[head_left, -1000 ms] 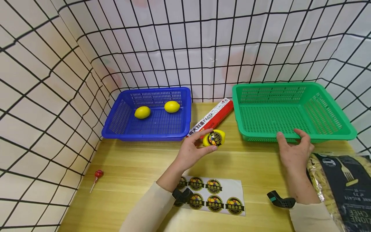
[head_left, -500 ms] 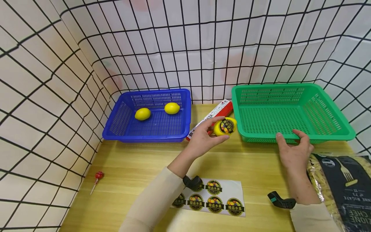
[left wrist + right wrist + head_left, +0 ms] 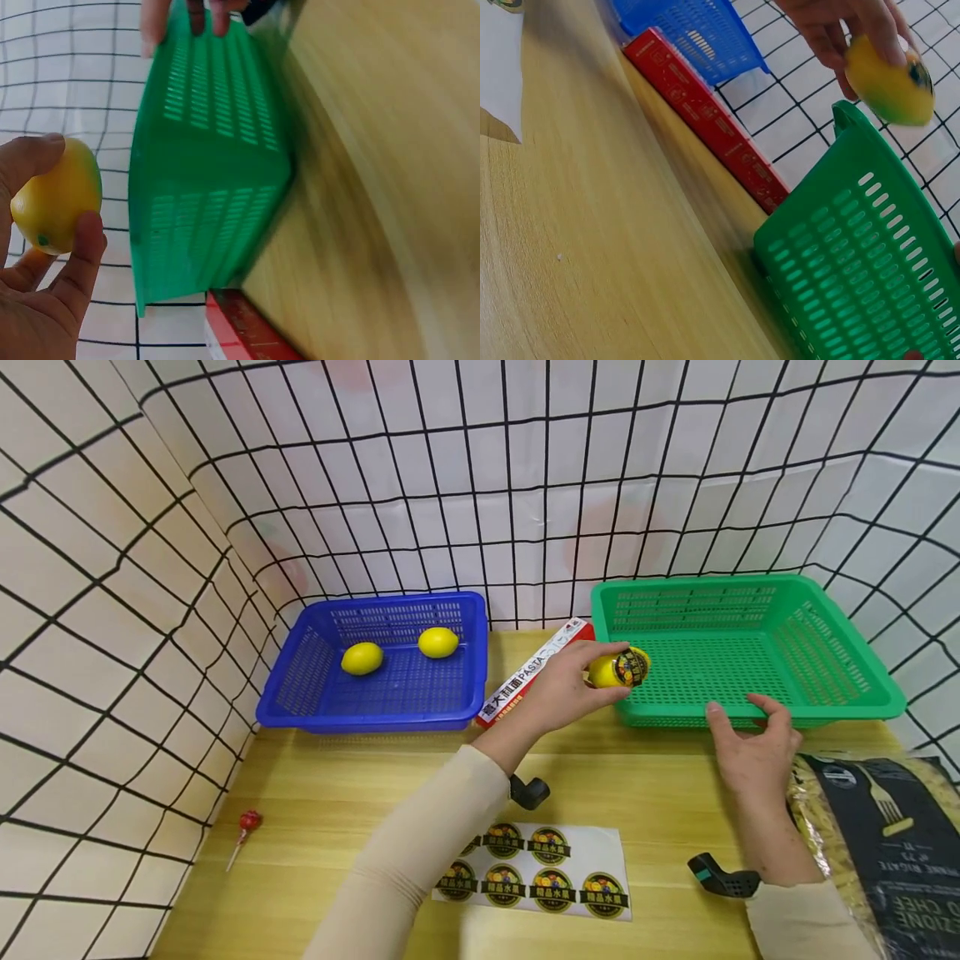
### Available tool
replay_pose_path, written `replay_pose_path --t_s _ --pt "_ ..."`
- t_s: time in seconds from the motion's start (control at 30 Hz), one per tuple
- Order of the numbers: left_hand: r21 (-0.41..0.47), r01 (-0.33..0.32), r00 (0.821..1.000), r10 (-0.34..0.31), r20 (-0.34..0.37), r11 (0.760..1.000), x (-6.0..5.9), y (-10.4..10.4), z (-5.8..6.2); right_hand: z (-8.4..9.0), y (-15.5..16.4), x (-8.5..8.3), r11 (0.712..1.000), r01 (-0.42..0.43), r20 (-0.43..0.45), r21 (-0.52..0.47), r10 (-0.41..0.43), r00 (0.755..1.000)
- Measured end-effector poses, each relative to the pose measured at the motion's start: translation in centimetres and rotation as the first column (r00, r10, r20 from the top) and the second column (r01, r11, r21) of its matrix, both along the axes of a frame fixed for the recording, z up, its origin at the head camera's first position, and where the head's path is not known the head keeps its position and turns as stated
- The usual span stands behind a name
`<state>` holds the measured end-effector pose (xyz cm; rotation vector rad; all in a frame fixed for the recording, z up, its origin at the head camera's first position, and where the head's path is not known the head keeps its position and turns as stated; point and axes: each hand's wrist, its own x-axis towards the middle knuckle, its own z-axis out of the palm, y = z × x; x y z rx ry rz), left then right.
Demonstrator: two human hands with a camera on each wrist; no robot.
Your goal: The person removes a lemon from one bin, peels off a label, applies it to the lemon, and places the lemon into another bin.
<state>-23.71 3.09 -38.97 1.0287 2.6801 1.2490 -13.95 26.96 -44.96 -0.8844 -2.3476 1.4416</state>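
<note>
From the head view, you work at a pale wooden table (image 3: 337, 793) walled by white sheeting under a black wire grid (image 3: 112, 568); take the green basket (image 3: 840, 693) as your landmark; a blue basket (image 3: 300, 693) with two plain lemons sits well to its left, a red pasta box (image 3: 525, 677) lies between them, a sticker sheet (image 3: 592, 852) lies nearer you, and a pasta bag (image 3: 885, 843) lies beside the basket's near right corner; your left hand (image 3: 570, 689) pinches a stickered lemon (image 3: 618, 667) over the green basket's near left corner; your right hand (image 3: 753, 752) rests at the basket's near rim, fingers loosely spread, holding nothing.

From the left wrist, your thumb and fingers curl round the lemon, smooth, bright yellow, with a small green spot at its end; the green basket stands just beside it.

From the right wrist, the lemon shows its dark round sticker, held in fingertips above the basket's corner; the red box lies just beyond.
</note>
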Motion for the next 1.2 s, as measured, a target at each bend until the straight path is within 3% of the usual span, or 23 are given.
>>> replay_pose_path --t_s 0.2,0.37,0.6,0.73,0.93,1.2 --pt "-0.196 0.038 0.997 -0.050 -0.057 0.980 -1.6 1.8 0.8 0.0 -0.1 -0.1 1.000 0.003 -0.003 0.004 -0.003 1.000" --pt "-0.294 0.045 0.989 -0.083 -0.119 0.955 -2.6 3.2 1.2 0.0 0.2 -0.2 1.000 0.012 0.008 0.010 -0.012 1.000" --pt "-0.364 0.111 0.991 -0.129 -0.025 0.925 -3.3 4.3 1.2 -0.1 0.2 -0.3 1.000 0.017 0.005 0.016 -0.017 1.000" --pt "-0.400 0.157 0.984 -0.178 -0.016 0.903 -3.4 4.8 0.6 -0.1 0.1 -0.3 1.000 0.018 0.003 0.023 -0.018 1.000" --pt "-0.512 0.202 0.960 -0.271 -0.063 0.835 -4.0 6.2 0.0 0.0 0.2 -0.2 1.000 0.008 0.024 0.016 -0.009 1.000" --pt "-0.649 0.222 0.959 -0.283 0.011 0.728 -4.8 8.3 0.2 -0.2 0.1 -0.1 1.000 0.010 0.018 0.027 -0.010 1.000"
